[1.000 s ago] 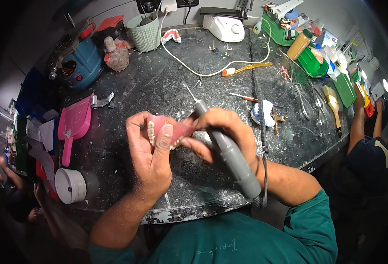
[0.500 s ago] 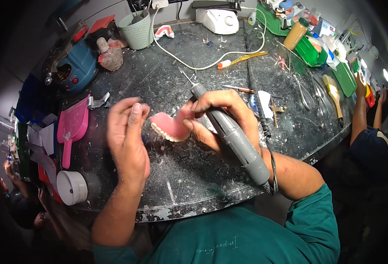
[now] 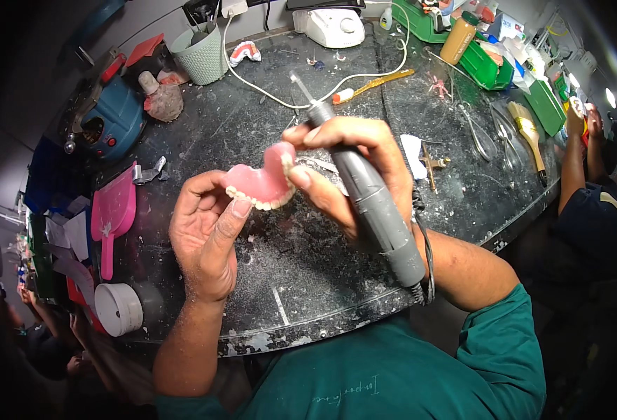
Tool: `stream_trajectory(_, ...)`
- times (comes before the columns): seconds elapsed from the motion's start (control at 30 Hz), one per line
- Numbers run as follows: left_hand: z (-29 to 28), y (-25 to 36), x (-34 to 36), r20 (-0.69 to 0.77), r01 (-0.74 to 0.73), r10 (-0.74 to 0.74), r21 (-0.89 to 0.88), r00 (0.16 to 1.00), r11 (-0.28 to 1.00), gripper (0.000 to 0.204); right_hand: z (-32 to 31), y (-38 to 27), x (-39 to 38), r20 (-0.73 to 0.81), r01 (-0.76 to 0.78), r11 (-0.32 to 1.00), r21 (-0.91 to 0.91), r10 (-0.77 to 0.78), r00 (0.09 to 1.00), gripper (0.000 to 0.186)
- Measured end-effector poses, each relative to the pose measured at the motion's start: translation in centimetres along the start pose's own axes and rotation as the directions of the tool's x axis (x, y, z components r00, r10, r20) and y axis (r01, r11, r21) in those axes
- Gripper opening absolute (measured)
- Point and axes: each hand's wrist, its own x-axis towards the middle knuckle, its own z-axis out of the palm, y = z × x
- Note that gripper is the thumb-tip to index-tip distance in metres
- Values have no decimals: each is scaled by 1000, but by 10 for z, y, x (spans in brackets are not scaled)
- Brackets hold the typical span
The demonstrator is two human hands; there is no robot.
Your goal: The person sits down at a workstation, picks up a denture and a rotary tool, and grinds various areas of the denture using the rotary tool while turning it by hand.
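Note:
My left hand (image 3: 203, 231) grips the left end of a pink denture (image 3: 258, 183) with white teeth, thumb near the front teeth and fingers behind. The fingers of my right hand (image 3: 357, 157) are wrapped round a grey rotary handpiece (image 3: 375, 213), whose thin bit points up and away from me; its thumb and a fingertip also pinch the denture's right end. The bit is clear of the denture. A coiled dark cord runs from the handpiece. Just beyond my right hand lie a white item (image 3: 412, 152) and a small brass-coloured piece (image 3: 432, 162).
Around the speckled black worktop (image 3: 308, 273) are a pink dustpan (image 3: 112, 199), white round container (image 3: 118, 309), blue machine (image 3: 116, 115), mesh cup (image 3: 200, 59), white control box (image 3: 329, 31), white cable, brush (image 3: 529, 140) and green trays (image 3: 487, 66). Other people's arms (image 3: 574, 161) show at both sides.
My left hand let go of the denture, then took its left end again. The denture has turned and lifted, and my right hand with the handpiece has shifted slightly upward.

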Motion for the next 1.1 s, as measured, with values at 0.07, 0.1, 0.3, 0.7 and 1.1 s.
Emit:
stream_trajectory(0.07, -2, 0, 0, -9, -23, 23, -37, 1000, 999, 35, -3, -1, 4, -67, 118, 990, -75, -123, 990, 41)
stream_trajectory(0.1, -1, 2, 0, -36, -62, 60, -40, 998, 997, 33, -12, -8, 10, 13, 223, 962, -156, -223, 975, 42)
stream_trajectory(0.3, 4, 6, 0, -57, -136, 133, -46, 990, 990, 28, -11, -19, 5, 316, 359, 907, -220, -282, 906, 33)
stream_trajectory(0.7, 10, 10, -3, -101, -112, 108, -43, 989, 993, 26, -3, -3, -2, 308, 306, 948, -81, -268, 913, 44)
stream_trajectory(1.1, 7, 5, -6, -83, -166, 163, -30, 983, 986, 26, -2, -7, -2, 359, 312, 948, -66, -270, 894, 44)
